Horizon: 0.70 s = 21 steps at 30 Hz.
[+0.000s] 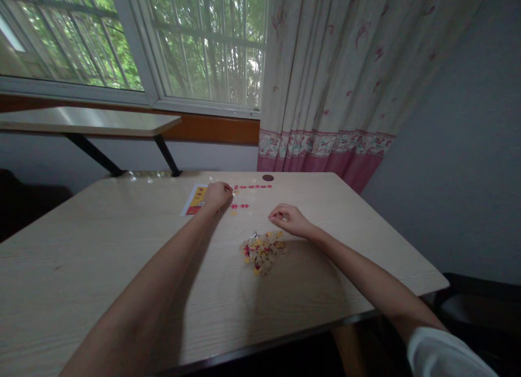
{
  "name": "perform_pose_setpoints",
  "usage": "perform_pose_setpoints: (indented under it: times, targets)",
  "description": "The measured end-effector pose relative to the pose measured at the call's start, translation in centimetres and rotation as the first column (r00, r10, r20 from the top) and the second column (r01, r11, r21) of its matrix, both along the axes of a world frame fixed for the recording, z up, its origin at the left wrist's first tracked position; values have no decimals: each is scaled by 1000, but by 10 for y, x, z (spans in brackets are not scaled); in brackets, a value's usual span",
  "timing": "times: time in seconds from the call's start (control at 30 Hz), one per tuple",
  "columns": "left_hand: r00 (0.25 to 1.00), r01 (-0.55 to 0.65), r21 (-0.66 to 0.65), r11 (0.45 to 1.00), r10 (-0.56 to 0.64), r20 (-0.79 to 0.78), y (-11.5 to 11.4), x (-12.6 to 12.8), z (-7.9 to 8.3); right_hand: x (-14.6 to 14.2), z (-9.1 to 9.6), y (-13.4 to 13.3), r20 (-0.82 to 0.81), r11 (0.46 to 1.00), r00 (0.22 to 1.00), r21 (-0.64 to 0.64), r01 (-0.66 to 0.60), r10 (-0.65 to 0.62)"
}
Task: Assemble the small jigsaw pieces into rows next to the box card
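My left hand (218, 194) reaches to the far part of the table, over the edge of a yellow and red printed picture sheet (197, 199). Its fingers are pinched at a small pale-yellow jigsaw piece (236, 192) at the left end of a row of red jigsaw pieces (254, 187). Nearer to me lies a shorter group of red pieces (240, 206). My right hand (290, 219) is closed, thumb and fingers together, just beyond a loose pile of mixed jigsaw pieces (262, 251). Whatever its fingertips hold is too small to make out.
The light wooden table (101, 246) has a dark round cable hole (267, 177) near its back edge. A raised shelf (93, 119) on black supports stands at the back left. Behind are a window and a patterned curtain (321, 94); a wall rises on the right.
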State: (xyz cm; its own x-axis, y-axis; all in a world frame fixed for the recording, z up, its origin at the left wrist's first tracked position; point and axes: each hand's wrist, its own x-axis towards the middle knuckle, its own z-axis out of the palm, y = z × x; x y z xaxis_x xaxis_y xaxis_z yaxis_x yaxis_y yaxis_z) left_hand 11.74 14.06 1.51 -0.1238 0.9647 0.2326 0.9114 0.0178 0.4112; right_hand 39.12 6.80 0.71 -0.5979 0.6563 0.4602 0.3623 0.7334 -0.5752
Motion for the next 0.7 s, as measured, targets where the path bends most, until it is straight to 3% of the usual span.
perform_pose_setpoints:
  times: [0.17,0.37,0.5,0.6,0.7]
  targets:
    - [991,129,36,991,-130,26,-33,20,10,4,-1,4,177,978,962,-26,-206,207]
    - [923,327,67,943,-334,192,-94,50,8,-4,-4,-5,266,978,943,6,-210,201]
    - [871,406,95,909,-416,261,-120,61,0,-9,-4,-9,210,979,957,10,-205,198]
    - [851,426,79,901,-429,303,-128,62,-4,-11,-2,-11,117,979,972,-22,-201,203]
    - [832,439,62,897,-431,349,-132,61,-4,-13,0,-14,28,991,991,-31,-128,129]
